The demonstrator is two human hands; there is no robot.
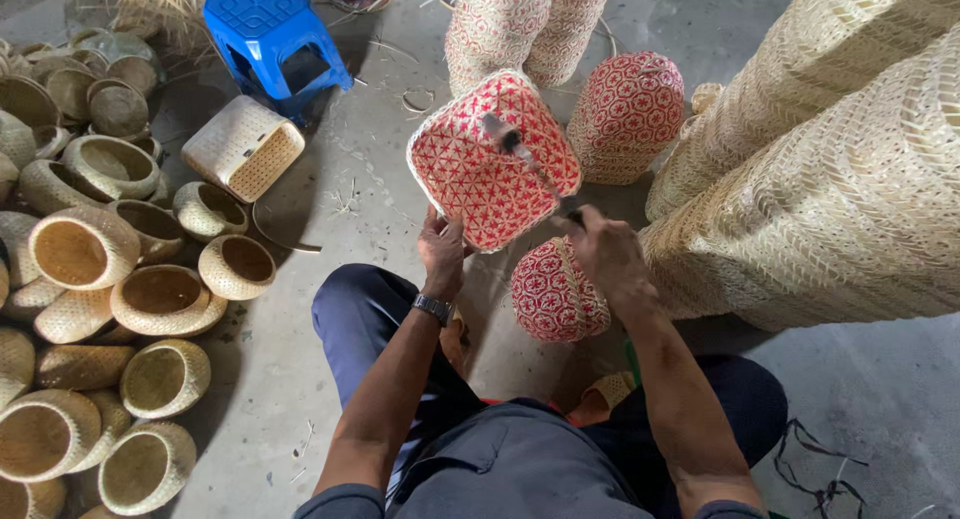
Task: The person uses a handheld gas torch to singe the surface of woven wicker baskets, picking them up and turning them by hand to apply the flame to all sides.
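Two hands busy, left hand (442, 247) clamped on red woven basket (490, 159), right hand (605, 254) gripping blurred tool (530, 164) pointing up-left.

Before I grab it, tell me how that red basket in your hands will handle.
The red basket is probably light: the left hand holds it up alone by its rim. Likely fairly stiff, since it keeps its boxy shape. The woven surface should grip well.

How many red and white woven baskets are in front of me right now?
3. One is held up in the left hand, bottom facing the camera; one stands behind it to the right; one lies below, near the right hand. Others may be hidden.
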